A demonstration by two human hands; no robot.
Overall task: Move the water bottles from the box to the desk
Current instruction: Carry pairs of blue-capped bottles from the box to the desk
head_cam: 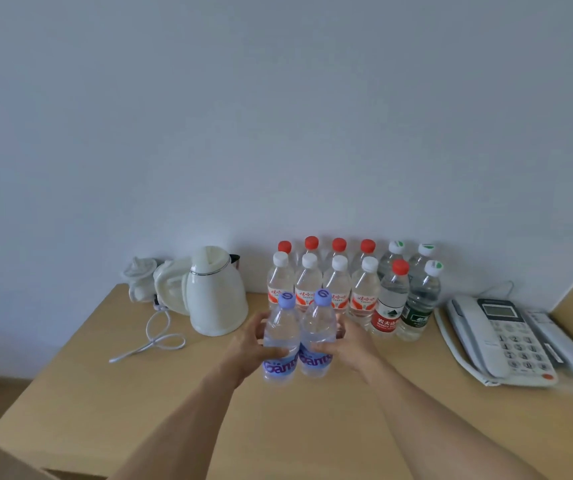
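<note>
- A person's two hands hold a pair of purple-capped bottles side by side, touching, above the near-centre of the wooden desk (312,427), just in front of the bottles already standing there.
- Left hand (250,344) wraps the left purple-capped bottle (279,341) at mid-body, thumb across the front; right hand (349,344) grips the right purple-capped bottle (316,337) the same way. Neither hand is free.
- Both bottles upright, caps on, labels facing the camera. Can't tell if their bases touch the desk yet; they look a little above it.
- Far side by the wall: two rows of red-label bottles (323,285), w/ a red-capped bottle (390,299) and green-label bottles (420,299) to the right. The box is out of view.
- Handling, as a judgement: full bottles, so moderately heavy; thin clear plastic gives under a hard squeeze and the smooth wall may slip. The mid-body hold, just above the label, looks sound. Set down flat, w/ space from the row behind, or a knock could topple several.
- Left of the bottles: white kettle (217,292) w/ loose cord (153,341). Right: desk phone (499,337).
</note>
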